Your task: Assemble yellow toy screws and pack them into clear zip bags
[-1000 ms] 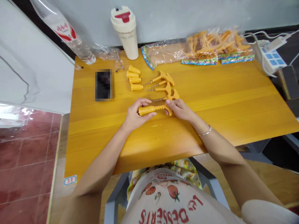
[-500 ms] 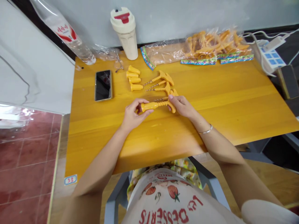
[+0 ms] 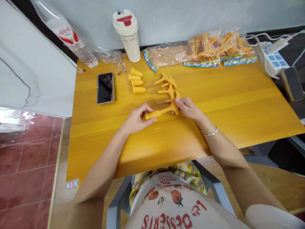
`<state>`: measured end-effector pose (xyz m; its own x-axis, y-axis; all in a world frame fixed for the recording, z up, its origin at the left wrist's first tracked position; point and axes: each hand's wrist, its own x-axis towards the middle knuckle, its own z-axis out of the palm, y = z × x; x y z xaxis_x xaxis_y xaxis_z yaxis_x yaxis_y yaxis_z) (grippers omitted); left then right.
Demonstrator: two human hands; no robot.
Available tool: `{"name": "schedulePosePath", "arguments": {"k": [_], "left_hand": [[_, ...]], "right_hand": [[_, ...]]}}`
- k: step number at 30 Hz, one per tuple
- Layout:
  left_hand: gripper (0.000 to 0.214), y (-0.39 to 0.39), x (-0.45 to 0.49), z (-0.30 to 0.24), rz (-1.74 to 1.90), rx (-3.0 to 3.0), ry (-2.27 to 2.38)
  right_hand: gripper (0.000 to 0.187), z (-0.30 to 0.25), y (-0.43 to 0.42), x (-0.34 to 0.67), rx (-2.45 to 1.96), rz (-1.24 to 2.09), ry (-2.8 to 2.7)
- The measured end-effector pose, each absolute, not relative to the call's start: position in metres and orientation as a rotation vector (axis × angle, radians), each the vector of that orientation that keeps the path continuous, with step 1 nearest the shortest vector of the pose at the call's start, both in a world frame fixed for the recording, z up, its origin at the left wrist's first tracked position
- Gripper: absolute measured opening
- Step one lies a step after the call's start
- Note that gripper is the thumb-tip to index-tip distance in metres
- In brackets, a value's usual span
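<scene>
Both my hands hold one yellow plastic corkscrew (image 3: 162, 111) just above the wooden table (image 3: 238, 95). My left hand (image 3: 135, 119) is closed on the cap end that covers its screw. My right hand (image 3: 189, 108) pinches the T-shaped handle. Behind my hands lie three more corkscrews (image 3: 164, 86) with bare metal screws, their handles to the right. Several loose yellow caps (image 3: 136, 80) lie in a row to their left.
A black phone (image 3: 105, 87) lies face up left of the caps. At the back stand a white tumbler with a red lid (image 3: 127, 35), a tilted water bottle (image 3: 69, 35) and plastic bags of yellow parts (image 3: 214, 47). A white power strip (image 3: 275, 58) sits at the far right.
The capped corkscrew has shifted slightly right and tilted, handle end up. My left fingers slid along the cap toward its end. My right hand stayed on the handle.
</scene>
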<state>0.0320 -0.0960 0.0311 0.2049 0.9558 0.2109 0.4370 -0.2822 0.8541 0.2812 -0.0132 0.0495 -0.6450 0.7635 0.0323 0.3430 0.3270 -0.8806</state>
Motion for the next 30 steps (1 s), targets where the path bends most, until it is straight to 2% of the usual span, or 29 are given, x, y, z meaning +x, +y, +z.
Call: {"name": "schedulePosePath", "arguments": {"k": [5, 10, 13, 17, 21, 26, 30], "left_hand": [[0.016, -0.101, 0.030, 0.040, 0.592, 2.000, 1.145], [0.018, -0.103, 0.028, 0.046, 0.466, 2.029, 1.150], [0.025, -0.092, 0.018, 0.040, 0.777, 2.019, 1.293], [0.028, -0.064, 0.003, 0.018, 1.440, 1.847, 1.838], [0.042, -0.045, 0.001, 0.000, 1.373, 1.927, 2.036], [0.036, -0.044, 0.012, -0.006, 1.282, 1.948, 2.055], [0.030, -0.053, 0.010, -0.004, 1.258, 1.925, 1.845]], "right_hand": [[0.075, 0.057, -0.010, 0.285, -1.018, 1.214, -2.256], [0.056, 0.051, 0.007, 0.295, -1.221, 0.719, -2.261], [0.040, 0.044, 0.017, 0.301, -1.328, 0.443, -2.230], [0.030, 0.041, 0.016, 0.302, -1.384, 0.388, -2.274], [0.040, 0.046, 0.005, 0.298, -1.518, 0.373, -2.483], [0.034, 0.047, 0.000, 0.295, -1.546, 0.351, -2.651], [0.032, 0.047, -0.001, 0.292, -1.416, 0.322, -2.654]]}}
